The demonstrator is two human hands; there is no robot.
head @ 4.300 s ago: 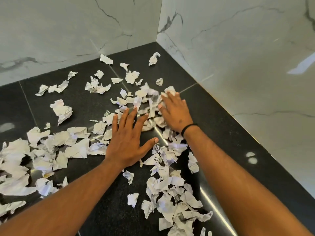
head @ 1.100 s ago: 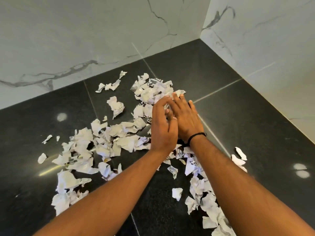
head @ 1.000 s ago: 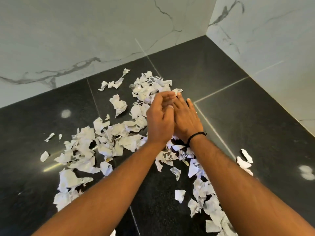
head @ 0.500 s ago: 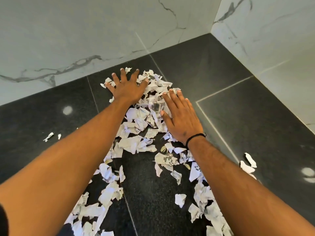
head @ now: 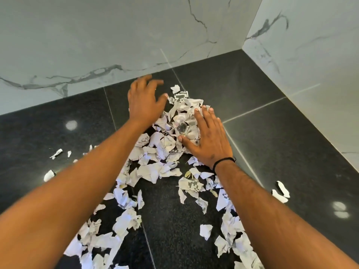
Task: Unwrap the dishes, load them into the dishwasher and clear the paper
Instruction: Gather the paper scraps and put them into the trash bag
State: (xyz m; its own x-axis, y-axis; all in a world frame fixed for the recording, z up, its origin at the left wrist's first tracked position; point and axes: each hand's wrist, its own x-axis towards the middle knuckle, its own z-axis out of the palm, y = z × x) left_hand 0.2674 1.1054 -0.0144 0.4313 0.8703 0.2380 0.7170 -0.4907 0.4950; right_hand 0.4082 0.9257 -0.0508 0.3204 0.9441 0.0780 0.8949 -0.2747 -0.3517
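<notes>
Gathering torn paper scraps (head: 171,136) on the black stone counter (head: 262,136), I note the main heap lies toward the far edge, near the corner where the two marble walls (head: 97,39) meet. My left hand (head: 144,101) hovers at the heap's far left side, fingers spread and loosely bent, holding nothing. My right hand (head: 207,140) lies flat and wide on the heap's right side, a black wristband (head: 223,162) at the wrist. Loose trails run back toward the near edge; strays (head: 280,192) lie off to the right. Judgement: the scraps are light, limp and apt to scatter. Best taken by cupping both palms inward and lifting from beneath the pile.
</notes>
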